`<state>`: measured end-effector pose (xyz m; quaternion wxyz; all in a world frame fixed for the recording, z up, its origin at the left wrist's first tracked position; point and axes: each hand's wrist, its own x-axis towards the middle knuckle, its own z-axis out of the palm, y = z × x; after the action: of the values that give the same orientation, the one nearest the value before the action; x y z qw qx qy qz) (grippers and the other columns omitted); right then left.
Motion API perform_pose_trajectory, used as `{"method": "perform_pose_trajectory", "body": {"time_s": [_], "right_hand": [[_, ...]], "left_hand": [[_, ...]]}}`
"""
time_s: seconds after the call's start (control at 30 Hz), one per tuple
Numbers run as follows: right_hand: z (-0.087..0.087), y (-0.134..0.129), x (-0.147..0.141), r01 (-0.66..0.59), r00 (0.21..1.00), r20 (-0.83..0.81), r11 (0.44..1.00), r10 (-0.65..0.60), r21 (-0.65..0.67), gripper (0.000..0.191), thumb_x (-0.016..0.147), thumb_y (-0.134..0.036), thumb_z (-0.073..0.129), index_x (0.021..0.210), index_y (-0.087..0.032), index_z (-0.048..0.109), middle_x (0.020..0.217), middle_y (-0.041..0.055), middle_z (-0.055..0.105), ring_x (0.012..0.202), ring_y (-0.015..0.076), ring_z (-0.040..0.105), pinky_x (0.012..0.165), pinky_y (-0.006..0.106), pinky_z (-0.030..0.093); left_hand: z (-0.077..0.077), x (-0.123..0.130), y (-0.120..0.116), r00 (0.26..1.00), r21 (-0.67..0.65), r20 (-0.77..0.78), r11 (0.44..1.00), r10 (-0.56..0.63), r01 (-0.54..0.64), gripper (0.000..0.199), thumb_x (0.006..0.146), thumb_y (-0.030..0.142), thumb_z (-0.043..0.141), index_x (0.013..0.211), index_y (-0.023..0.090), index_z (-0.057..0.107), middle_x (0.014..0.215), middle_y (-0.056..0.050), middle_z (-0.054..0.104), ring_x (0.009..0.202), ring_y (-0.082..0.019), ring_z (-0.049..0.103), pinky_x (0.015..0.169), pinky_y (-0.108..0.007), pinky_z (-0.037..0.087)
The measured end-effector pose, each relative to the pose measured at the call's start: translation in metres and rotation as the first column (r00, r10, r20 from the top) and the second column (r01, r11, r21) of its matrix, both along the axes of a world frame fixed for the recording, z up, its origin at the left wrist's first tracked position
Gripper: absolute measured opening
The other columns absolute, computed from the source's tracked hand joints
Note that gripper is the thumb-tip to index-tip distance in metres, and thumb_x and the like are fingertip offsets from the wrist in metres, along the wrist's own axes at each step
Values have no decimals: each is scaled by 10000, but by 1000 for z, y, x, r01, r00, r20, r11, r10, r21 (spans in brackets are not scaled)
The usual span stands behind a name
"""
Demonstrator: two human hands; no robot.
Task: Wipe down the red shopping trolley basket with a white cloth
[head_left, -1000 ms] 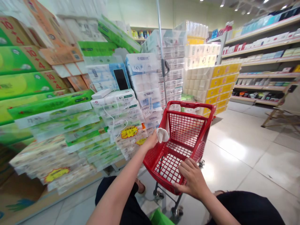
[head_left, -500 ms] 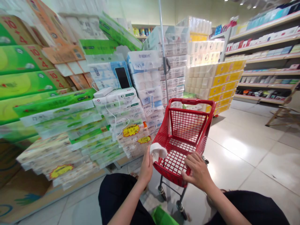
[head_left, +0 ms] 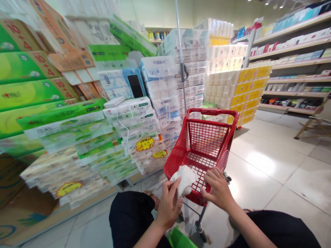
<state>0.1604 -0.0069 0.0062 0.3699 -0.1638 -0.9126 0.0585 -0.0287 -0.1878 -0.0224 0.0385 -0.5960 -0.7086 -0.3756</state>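
A small red shopping cart [head_left: 203,137] with a grid basket stands between my knees. In my left hand [head_left: 169,203] is a crumpled white cloth or tissue [head_left: 184,177], pinched between thumb and fingers above the basket's near left corner. My right hand [head_left: 217,186] grips the cart's near right rim, its fingers curled over the edge and the thumb on the near side. Part of the white cloth hides the near rim and some of the basket floor.
Stacked tissue packs [head_left: 134,134] rise on the left, with a phone [head_left: 134,86] leaning there and a white cable below it. Toilet-roll packs [head_left: 238,93] stand behind the cart. Shelves [head_left: 292,62] and a folding chair [head_left: 318,117] are on the right. Something green [head_left: 181,238] lies below.
My left hand has moved from the cart's left rim toward its near front, carrying the white cloth rightward and down. My right hand stays on the rim.
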Motion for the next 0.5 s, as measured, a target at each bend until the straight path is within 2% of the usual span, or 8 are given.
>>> {"method": "perform_pose_trajectory", "body": {"time_s": [0.03,0.1,0.17,0.23,0.3,0.4,0.5], "right_hand": [[0,0,-1,0,1000,-3,1000,0,2,152,746,-335,616,757,-242,497,794,20,529,827,220,463,935,473,393],[-1,1,-3,-4,1000,-3,1000,4,0,148,755,-335,614,761,-243,499,800,20,529,831,219,464,938,472,390],[-1,1,-5,-15,1000,5,1000,15,-4,147,772,-339,608,764,-242,498,797,19,525,830,217,464,937,466,390],[-2,1,-7,-26,999,21,1000,26,-4,147,798,-343,595,771,-240,495,794,18,520,829,213,463,942,464,387],[-2,1,-9,-29,999,26,1000,29,-1,133,825,-327,571,774,-238,488,787,15,513,825,208,460,956,468,381],[-4,1,-11,-20,1000,6,1000,20,4,98,834,-272,539,764,-240,478,772,9,502,817,203,457,986,483,365],[-6,2,-11,-8,1000,-10,1000,8,1,84,832,-230,516,757,-241,480,770,11,494,826,204,458,1008,493,354]], "left_hand": [[8,-3,-1,997,-17,-62,999,-45,44,580,949,563,331,1442,275,427,1150,-120,506,1063,-268,540,908,-446,492],[27,-14,4,981,-16,-186,999,-53,51,542,956,553,301,1385,290,503,1124,-109,537,1028,-264,544,902,-440,472],[43,-24,15,957,-18,-288,999,-42,39,460,981,446,313,1366,298,516,1195,-94,550,1121,-263,514,991,-442,409],[50,-29,29,926,-70,-355,991,-128,111,423,984,384,344,1359,279,510,1256,-80,553,1193,-252,479,1055,-430,352],[45,-24,42,903,-133,-368,974,-223,186,387,989,376,321,1248,246,578,1157,-79,605,1102,-235,525,1013,-420,378],[26,1,53,916,-156,-345,975,-207,161,392,990,365,266,981,213,627,922,-75,620,883,-224,551,879,-419,428],[6,38,57,923,-100,-348,986,-163,137,350,973,382,306,1024,203,602,947,-91,611,891,-242,537,887,-449,417]]}}
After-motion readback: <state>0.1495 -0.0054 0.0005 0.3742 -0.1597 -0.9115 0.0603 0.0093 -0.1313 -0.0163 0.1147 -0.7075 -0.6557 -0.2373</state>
